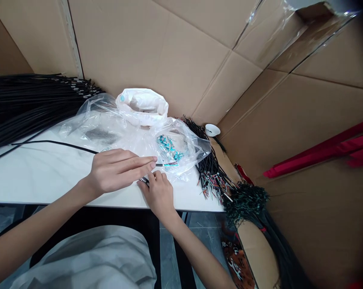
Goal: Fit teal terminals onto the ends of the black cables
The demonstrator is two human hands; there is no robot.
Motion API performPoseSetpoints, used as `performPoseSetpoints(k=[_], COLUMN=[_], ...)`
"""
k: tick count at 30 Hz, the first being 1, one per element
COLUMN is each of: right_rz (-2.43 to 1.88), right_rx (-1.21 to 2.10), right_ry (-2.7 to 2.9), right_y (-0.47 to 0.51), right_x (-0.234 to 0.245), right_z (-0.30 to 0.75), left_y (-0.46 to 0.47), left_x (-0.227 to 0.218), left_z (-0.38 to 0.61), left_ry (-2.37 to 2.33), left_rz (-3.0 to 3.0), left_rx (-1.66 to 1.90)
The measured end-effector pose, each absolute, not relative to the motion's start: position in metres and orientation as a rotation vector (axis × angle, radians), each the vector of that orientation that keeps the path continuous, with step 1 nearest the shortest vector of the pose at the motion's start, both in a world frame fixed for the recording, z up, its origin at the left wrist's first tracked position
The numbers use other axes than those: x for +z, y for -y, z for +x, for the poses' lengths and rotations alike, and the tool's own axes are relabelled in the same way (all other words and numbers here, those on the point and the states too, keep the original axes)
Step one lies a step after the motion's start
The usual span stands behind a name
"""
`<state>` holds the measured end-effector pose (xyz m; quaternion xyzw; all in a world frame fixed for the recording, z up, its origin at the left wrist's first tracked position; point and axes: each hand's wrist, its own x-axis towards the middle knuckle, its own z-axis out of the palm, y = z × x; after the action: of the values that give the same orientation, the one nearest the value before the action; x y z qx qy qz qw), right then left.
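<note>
A black cable [63, 145] runs in from the left and passes under my left hand [116, 170]. My left fingers lie long and together, closed over the cable near its end. Beyond the fingertips, the stripped end with thin coloured wires [171, 163] sticks out to the right over clear plastic. Just below it, my right hand [159, 194] is curled closed near the table's front edge. A small dark, shiny thing [144, 180] shows between its thumb and fingers; its kind cannot be made out. Small turquoise pieces [170, 147] lie in a clear plastic bag [196, 146] ahead of the hands.
A thick bundle of black cables [33, 100] covers the table's left. A white bag with rolled rim [142, 106] stands at the back. On the right lie cables with bare coloured wires [209, 172], a small white bowl [212, 130] and dark green bundled wires [246, 202]. Cardboard walls [169, 48] enclose the table.
</note>
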<state>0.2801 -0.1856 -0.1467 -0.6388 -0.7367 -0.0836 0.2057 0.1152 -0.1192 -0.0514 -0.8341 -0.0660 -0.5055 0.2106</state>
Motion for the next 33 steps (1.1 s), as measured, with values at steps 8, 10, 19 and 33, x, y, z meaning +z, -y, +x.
performPoseSetpoints(k=[8, 10, 19, 33], right_rz=[-1.241, -1.206, -1.179, -1.127], right_rx=[0.33, 0.346, 0.082, 0.081], right_ry=[1.197, 1.115, 1.122, 1.07], right_y=[0.215, 0.211, 0.203, 0.201], right_x=[-0.079, -0.069, -0.088, -0.092], right_z=[0.3, 0.302, 0.284, 0.269], left_y=[0.128, 0.13, 0.133, 0.131], left_x=[-0.051, -0.052, -0.057, -0.063], left_z=[0.115, 0.116, 0.118, 0.123], left_ry=[0.196, 0.212, 0.237, 0.327], left_rz=[-2.307, -2.299, -2.281, -2.161], left_rx=[-1.357, -1.381, -1.409, -1.496])
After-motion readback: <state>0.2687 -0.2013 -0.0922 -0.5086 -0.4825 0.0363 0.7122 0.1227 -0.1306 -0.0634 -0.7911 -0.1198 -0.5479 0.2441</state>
